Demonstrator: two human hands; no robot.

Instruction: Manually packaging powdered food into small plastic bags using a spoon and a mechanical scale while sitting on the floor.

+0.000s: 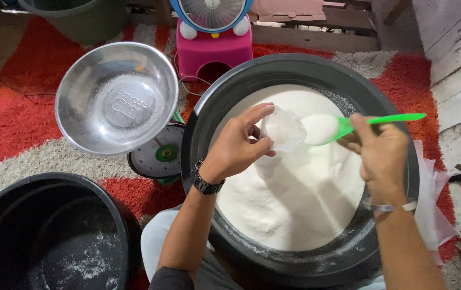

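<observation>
A large black tub (209, 107) holds a heap of white powder (295, 198). My left hand (238, 147) pinches the mouth of a small clear plastic bag (283, 131) and keeps it above the powder. My right hand (383, 156) grips the handle of a green spoon (348, 124) heaped with white powder, its bowl right at the bag's mouth. A dark watch sits on my left wrist and a thin silver bangle on my right.
A steel bowl (116, 96) rests on a green dial scale (158, 156) to the left. An empty black tub (48, 236) dusted with powder stands lower left. A pink stool (214, 51) with a small fan sits behind. Loose clear plastic bags (434, 204) lie at the right. Red and beige rug underneath.
</observation>
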